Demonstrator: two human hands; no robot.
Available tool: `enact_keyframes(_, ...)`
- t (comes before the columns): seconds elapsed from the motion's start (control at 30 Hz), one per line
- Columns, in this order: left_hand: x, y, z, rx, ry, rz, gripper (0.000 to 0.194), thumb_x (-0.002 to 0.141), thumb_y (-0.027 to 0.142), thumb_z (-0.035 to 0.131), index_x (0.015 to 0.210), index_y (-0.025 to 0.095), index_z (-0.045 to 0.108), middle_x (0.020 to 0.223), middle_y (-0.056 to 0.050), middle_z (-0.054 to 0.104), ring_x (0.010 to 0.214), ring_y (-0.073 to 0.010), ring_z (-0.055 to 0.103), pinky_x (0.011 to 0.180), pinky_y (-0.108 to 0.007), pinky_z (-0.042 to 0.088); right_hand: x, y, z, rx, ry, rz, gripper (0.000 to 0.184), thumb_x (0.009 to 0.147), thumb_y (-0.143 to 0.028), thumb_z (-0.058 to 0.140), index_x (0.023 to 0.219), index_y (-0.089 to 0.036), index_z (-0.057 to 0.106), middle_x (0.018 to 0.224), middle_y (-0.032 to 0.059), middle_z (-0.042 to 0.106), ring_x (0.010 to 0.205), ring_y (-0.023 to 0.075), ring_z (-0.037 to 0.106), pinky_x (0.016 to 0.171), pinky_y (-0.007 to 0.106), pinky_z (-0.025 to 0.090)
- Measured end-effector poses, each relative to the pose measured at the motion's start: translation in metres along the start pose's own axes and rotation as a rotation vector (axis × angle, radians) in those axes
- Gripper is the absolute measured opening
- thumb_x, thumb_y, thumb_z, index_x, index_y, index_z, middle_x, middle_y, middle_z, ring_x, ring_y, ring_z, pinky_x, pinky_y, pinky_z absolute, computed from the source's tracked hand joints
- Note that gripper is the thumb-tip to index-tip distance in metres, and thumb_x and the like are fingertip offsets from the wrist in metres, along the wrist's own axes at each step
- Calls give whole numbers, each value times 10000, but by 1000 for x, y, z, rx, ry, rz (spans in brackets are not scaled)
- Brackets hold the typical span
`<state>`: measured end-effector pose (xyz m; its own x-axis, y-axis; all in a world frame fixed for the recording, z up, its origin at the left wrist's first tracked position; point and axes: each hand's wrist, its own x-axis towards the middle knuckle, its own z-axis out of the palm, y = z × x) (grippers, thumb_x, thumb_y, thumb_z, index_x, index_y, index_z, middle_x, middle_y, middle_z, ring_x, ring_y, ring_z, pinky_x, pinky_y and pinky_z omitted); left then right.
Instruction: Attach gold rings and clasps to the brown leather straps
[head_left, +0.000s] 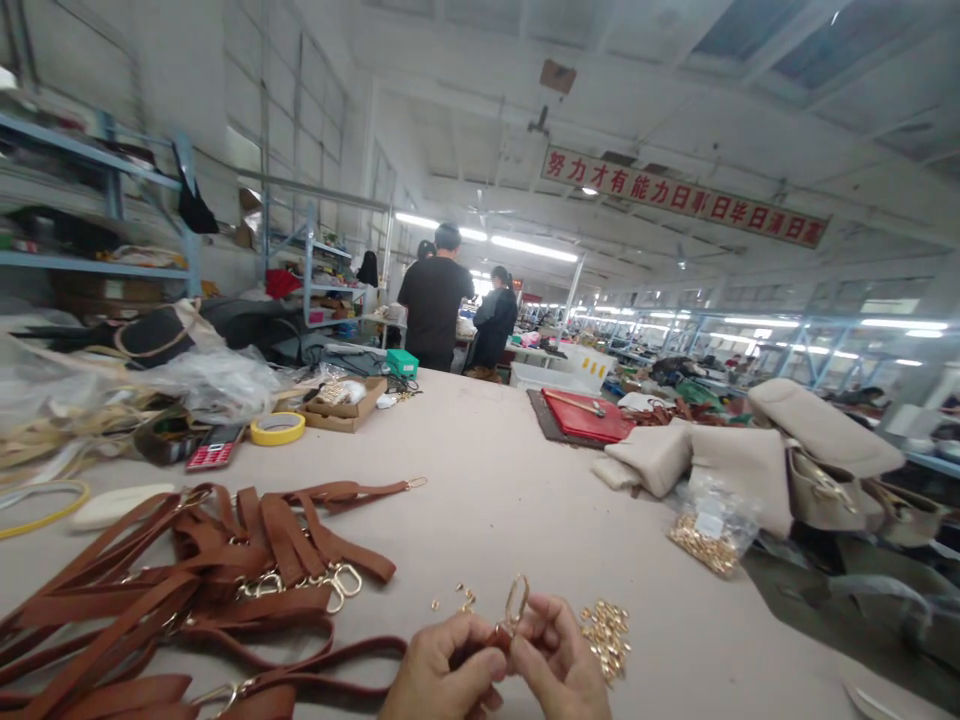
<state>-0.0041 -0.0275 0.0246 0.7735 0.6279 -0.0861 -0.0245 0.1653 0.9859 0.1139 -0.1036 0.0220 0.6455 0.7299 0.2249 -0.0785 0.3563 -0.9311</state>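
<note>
Near the front edge of the table, my left hand [450, 668] is closed in a pinch on the end of a brown leather strap [501, 637]. A gold oval ring [516, 602] stands up from that strap end. My right hand [561, 662] is closed too, its thumb and fingertips at the base of the ring where it meets the leather. Close to my right hand lies a pile of small gold metal pieces [606, 635]. A few loose gold pieces [466, 598] lie beyond my left hand. To the left is a heap of brown straps [247, 545] with gold hooks and rings.
A bag of gold hardware [705, 545] and beige handbags [739, 465] sit on the right. A red folder-like piece [585, 415] lies farther back. Yellow tape [277, 429] and a small cardboard box [349, 408] stand left. Several people [439, 305] are beyond the table.
</note>
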Motion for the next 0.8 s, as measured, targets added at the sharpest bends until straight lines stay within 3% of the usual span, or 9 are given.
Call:
enact_keyframes(0.13,-5,13,-1,122,37,133,249,757,385,636,790,138,642,679,-19,634,572,-122,501,552,-223,371,-3,-4,6,-74,-11,16,510,625,-548,798,969,-194,670,840,91,715,793,254,697,717,360,578)
enact_keyframes(0.23,-14,23,1,203,91,259,133,768,268,609,743,146,656,729,-25,654,720,-162,558,689,-244,418,-8,-6,12,-167,-100,45,505,657,-552,769,1000,-188,701,868,103,733,846,280,705,762,383,578)
enact_keyframes(0.37,-22,25,9,233,209,247,101,760,180,562,708,152,645,644,5,598,645,-138,510,606,-227,385,-11,-12,8,-318,-267,50,381,777,-527,653,944,-200,754,884,83,749,845,271,704,769,344,578)
enact_keyframes(0.47,-23,22,14,243,281,243,93,749,161,577,704,150,657,615,17,567,612,-121,480,574,-221,358,-5,-14,-3,-410,-371,68,333,777,-483,662,955,-223,769,924,67,757,889,275,704,783,303,579)
enact_keyframes(0.7,-34,34,23,145,172,332,219,775,128,563,947,173,691,753,-8,659,694,-131,566,660,-213,434,-3,-9,-24,-352,-274,156,424,711,-516,710,978,-192,772,985,121,748,934,327,699,829,373,581)
enact_keyframes(0.8,-46,42,23,252,74,393,329,797,80,502,1057,194,668,823,-15,696,745,-139,603,702,-217,453,-11,-9,-26,-329,-259,178,408,694,-494,738,969,-195,773,1012,134,741,951,332,695,840,390,576)
